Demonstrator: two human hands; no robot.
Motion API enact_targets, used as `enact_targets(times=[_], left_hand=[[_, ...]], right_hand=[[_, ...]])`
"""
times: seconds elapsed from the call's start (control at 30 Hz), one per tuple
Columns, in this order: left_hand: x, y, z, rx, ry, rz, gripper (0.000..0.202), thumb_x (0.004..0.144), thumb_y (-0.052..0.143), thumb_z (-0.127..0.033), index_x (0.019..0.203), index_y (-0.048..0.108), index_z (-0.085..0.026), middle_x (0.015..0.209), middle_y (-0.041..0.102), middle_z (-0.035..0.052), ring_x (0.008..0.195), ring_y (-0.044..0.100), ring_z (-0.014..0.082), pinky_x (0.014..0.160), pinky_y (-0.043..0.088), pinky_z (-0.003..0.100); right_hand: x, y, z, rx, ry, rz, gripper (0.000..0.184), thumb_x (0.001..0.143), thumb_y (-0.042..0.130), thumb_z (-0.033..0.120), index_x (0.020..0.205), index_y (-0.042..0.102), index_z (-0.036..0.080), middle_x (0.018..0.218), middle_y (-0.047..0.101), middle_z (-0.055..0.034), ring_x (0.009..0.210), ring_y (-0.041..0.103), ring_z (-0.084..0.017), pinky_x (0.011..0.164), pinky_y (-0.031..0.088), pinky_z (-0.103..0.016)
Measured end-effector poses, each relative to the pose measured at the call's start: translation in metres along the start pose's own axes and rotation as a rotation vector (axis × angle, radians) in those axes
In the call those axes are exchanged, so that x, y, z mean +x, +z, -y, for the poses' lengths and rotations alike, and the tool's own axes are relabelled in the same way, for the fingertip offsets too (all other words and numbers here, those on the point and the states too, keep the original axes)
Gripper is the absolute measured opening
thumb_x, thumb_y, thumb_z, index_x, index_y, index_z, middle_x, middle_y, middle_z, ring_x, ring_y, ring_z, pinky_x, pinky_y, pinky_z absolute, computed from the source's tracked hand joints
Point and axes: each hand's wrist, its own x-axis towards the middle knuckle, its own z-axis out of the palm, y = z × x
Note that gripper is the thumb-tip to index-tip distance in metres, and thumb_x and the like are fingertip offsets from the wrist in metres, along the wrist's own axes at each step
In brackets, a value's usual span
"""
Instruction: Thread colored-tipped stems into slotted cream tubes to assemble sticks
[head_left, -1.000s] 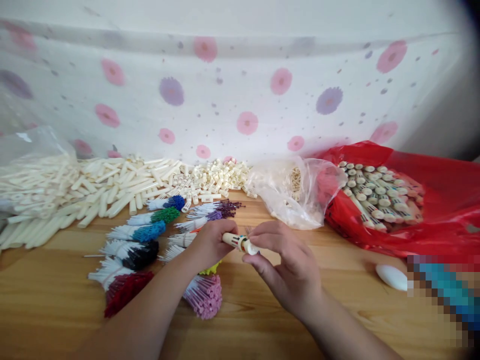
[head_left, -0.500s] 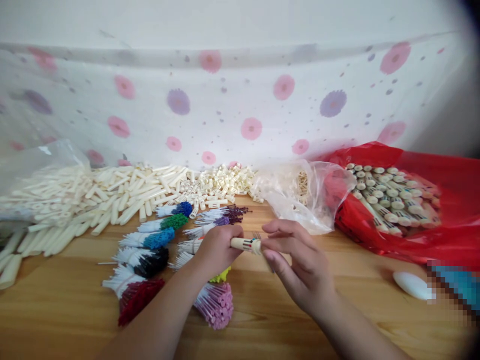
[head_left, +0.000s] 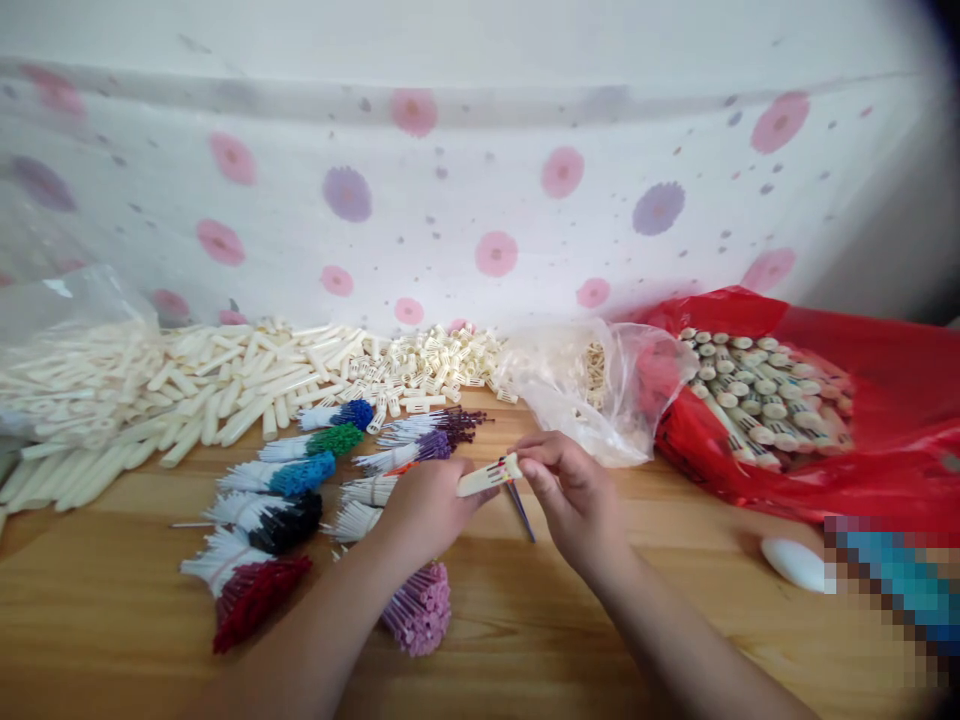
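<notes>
My left hand [head_left: 427, 505] is closed around the cream barrel of a multicolour pen [head_left: 484, 478], with coloured sliders showing in its slots. The pen lies nearly level, its slotted end toward the right. At that end, my right hand [head_left: 574, 500] has thumb and fingertips pinched on the tip of the pen. Below the hands a thin dark pointed thing [head_left: 521, 512] lies on the table; its upper part is hidden. Left of my hands are rubber-banded bundles of refills with coloured ends, among them pink [head_left: 420, 610], dark red [head_left: 259, 600], black [head_left: 289, 522] and light blue [head_left: 304, 474].
Loose cream barrels [head_left: 225, 385] and short slotted sleeves [head_left: 442, 365] are heaped at the back. A clear bag [head_left: 600, 400] of small parts stands beside a red bag [head_left: 757, 480] of pens. A white oval object [head_left: 793, 565] lies at the right.
The camera view has shifted slightly. My right fingers, spread before, have drawn together at the pen's end. The pen has tilted up at its right end, and the thin dark thing shows more.
</notes>
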Motion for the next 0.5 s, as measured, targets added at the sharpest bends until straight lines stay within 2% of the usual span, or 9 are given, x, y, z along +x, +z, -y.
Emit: enact_targets(times=[0.07, 0.17, 0.27, 0.4, 0.5], left_hand=[[0.000, 0.001, 0.000, -0.165, 0.056, 0.044, 0.039, 0.079, 0.053, -0.056, 0.085, 0.061, -0.018, 0.069, 0.060, 0.0005, 0.061, 0.051, 0.0153, 0.054, 0.030, 0.023], [-0.003, -0.003, -0.001, -0.369, 0.193, 0.110, 0.037, 0.085, 0.048, -0.052, 0.095, 0.056, -0.017, 0.078, 0.055, 0.0003, 0.067, 0.047, 0.0132, 0.059, 0.034, 0.022], [-0.009, -0.009, -0.006, -0.463, 0.257, 0.196, 0.033, 0.091, 0.038, -0.046, 0.099, 0.052, -0.017, 0.074, 0.048, -0.0014, 0.064, 0.043, 0.0109, 0.058, 0.034, 0.022], [-0.015, -0.007, -0.012, -0.547, 0.234, 0.283, 0.036, 0.092, 0.035, -0.048, 0.102, 0.049, -0.017, 0.061, 0.040, -0.0052, 0.052, 0.036, 0.0086, 0.048, 0.029, 0.021], [-0.017, -0.001, -0.015, -0.633, 0.209, 0.297, 0.037, 0.092, 0.034, -0.050, 0.102, 0.047, -0.017, 0.056, 0.038, -0.0071, 0.046, 0.033, 0.0073, 0.043, 0.027, 0.019]], right_hand=[[-0.001, 0.002, -0.005, 0.180, 0.139, -0.078, 0.008, 0.087, 0.056, 0.025, 0.085, 0.062, 0.020, 0.084, 0.064, -0.0034, 0.080, 0.062, -0.015, 0.072, 0.052, -0.030], [-0.002, 0.003, -0.005, 0.447, 0.294, -0.120, 0.014, 0.086, 0.058, 0.032, 0.094, 0.063, 0.022, 0.088, 0.065, -0.0033, 0.079, 0.063, -0.016, 0.071, 0.054, -0.032], [-0.002, 0.003, -0.001, 0.547, 0.314, -0.075, 0.019, 0.080, 0.065, 0.029, 0.098, 0.063, 0.023, 0.093, 0.065, -0.0032, 0.082, 0.062, -0.015, 0.073, 0.054, -0.031], [0.001, 0.006, 0.003, 0.621, 0.305, -0.068, 0.020, 0.077, 0.067, 0.025, 0.095, 0.058, 0.022, 0.090, 0.062, -0.0012, 0.076, 0.059, -0.013, 0.068, 0.053, -0.027], [0.002, 0.009, 0.002, 0.644, 0.299, -0.023, 0.024, 0.075, 0.068, 0.024, 0.094, 0.053, 0.023, 0.091, 0.060, -0.0005, 0.075, 0.057, -0.012, 0.065, 0.051, -0.024]])
